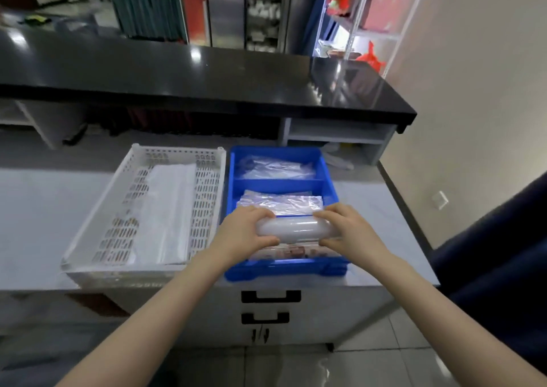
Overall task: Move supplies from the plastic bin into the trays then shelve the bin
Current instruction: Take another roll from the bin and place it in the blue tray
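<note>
Both hands grip one white roll [296, 231], the left hand [242, 232] wrapped round its left end and the right hand [349, 232] closed on its right end. The roll lies level, its long axis running left to right, just above the near compartment of the blue tray [330, 179]. Clear plastic packets [281, 204] fill the compartment behind it, and more lie in the far one. Just beside the blue tray, to its left on the pale counter [38, 209], sits a white perforated bin [124, 209] with a folded white sheet [165, 212] inside.
</note>
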Demonstrator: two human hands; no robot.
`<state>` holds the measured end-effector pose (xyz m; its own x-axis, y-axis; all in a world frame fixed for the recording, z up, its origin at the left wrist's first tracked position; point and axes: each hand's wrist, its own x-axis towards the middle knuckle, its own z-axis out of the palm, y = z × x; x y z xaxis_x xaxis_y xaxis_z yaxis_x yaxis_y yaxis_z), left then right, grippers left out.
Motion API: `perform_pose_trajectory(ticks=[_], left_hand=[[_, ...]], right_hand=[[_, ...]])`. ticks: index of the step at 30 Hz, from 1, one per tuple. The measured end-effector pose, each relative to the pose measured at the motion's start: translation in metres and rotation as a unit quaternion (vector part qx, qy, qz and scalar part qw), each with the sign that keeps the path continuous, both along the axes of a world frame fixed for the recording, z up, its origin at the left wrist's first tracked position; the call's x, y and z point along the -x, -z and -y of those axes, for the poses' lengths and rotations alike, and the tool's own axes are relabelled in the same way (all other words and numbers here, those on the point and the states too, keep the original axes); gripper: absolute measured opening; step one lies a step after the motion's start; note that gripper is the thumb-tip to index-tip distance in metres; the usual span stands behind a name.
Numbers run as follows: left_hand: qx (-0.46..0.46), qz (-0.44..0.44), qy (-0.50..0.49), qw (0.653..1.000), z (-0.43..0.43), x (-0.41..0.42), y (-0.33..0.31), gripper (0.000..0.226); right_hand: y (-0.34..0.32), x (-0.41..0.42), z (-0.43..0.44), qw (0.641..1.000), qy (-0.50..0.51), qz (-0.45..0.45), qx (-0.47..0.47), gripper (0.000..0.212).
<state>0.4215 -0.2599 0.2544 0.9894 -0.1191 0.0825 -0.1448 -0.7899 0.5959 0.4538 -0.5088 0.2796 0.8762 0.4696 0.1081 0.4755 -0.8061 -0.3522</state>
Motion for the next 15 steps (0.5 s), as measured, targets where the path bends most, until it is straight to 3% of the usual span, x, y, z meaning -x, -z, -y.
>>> perform_pose_trajectory(ticks=[4, 9, 15], left_hand=[[-0.028, -0.024, -0.01, 0.999, 0.01, -0.004, 0.022, 0.053], [-0.1, 0.042, -0.021, 0.994, 0.011, -0.003, 0.028, 0.056], [-0.038, 0.09, -0.022, 0.995, -0.014, 0.019, 0.018, 0.053]], right_hand=[[0.023, -0.015, 0.004, 0.999, -0.016, -0.039, 0.034, 0.058], [0.033, -0.022, 0.003, 0.998, -0.004, -0.051, 0.026, 0.056], [0.018, -0.011, -0.034, 0.999, -0.052, -0.014, 0.005, 0.05]])
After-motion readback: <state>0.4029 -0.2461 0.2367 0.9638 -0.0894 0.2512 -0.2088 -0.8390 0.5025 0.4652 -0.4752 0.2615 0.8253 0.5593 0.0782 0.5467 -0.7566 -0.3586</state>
